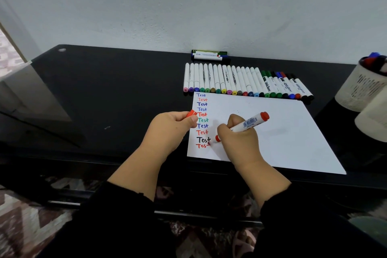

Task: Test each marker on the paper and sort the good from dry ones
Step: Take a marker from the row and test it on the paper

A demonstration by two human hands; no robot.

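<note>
Nearby, a row of capped markers (247, 81) lies just beyond the paper (272, 132), three more markers (209, 55) sit against the wall (188, 6), and a mesh cup (360, 90) stands at right. On the sheet, the right hand (236, 138) grips a white, red-ended marker (240, 126), tip at the lowest red "Test". At the sheet's left edge the left hand (167, 130) pinches its red cap (191, 113). Everything rests on a glossy black desk (104, 90).

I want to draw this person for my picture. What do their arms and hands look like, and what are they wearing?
Both arms wear long black sleeves, the left sleeve and the right sleeve, pushed back so the forearms are bare. The cuff edges look slightly wavy. The left hand and right hand are bare: no gloves, rings, watch or bracelets show.
</note>
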